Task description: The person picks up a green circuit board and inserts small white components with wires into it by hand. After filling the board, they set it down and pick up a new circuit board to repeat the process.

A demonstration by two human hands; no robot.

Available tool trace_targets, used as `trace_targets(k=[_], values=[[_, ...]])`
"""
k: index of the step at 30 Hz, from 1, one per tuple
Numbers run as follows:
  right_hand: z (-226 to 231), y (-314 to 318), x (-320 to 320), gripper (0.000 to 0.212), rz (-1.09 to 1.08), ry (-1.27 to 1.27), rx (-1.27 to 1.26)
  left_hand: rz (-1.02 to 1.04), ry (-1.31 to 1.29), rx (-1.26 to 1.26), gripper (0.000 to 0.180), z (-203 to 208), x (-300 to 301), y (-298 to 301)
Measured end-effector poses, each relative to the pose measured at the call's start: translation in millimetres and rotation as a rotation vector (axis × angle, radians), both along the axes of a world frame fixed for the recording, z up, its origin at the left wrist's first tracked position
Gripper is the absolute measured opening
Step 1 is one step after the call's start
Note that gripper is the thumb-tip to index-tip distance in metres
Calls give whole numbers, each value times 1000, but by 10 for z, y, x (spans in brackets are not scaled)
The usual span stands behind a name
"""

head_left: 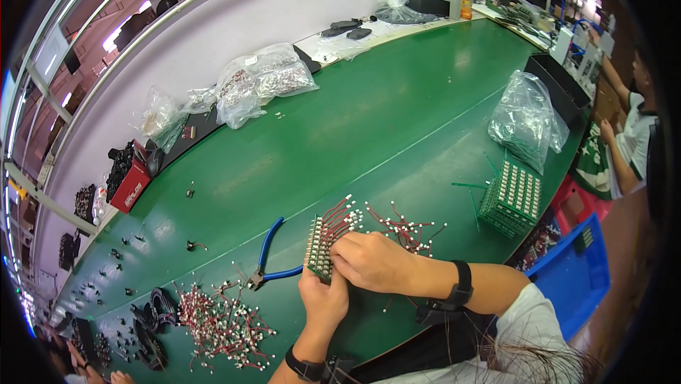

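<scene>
My left hand (323, 304) grips the lower end of a green circuit board panel (317, 250) and holds it tilted up off the table. Rows of small pale connectors line the panel, and red wires (342, 217) with white plugs stick out from its upper right side. My right hand (374, 262) is closed against the panel's right edge, its fingertips pinched together; what lies between them is hidden. Just left of the panel are cutting pliers (264, 260) with blue handles. More loose red wires (407, 228) lie behind my right hand, and a big heap of them (221, 321) sits left of my left forearm.
Stacked green panels (512, 196) and a clear plastic bag (525, 118) stand at the right. A blue tray (573, 277) is below the table's right edge. Filled bags (262, 80) and a red box (131, 179) line the far side. Another person (628, 125) sits at the right.
</scene>
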State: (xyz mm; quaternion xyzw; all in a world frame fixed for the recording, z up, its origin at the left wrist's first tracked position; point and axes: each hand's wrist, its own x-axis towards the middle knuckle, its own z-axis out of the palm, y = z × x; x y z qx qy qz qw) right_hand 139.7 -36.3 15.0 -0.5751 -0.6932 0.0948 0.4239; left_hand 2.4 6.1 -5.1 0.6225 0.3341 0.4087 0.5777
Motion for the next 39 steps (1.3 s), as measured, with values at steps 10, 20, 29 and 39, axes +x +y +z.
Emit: trace_targets(k=[10,20,29,39], values=[[-7,-40,-62,9,-123,-287,44,12,142,174,23,-69,-34,3],[-39,-14,-105,11,-197,-303,75,-12,195,109,21,5,-46,-4],[220,58,742,27,-377,-158,-144,171,-131,-82,33,-4,-7,61],[-135,167,708,16,-356,-132,-290,184,-153,-148,48,-36,-27,44]])
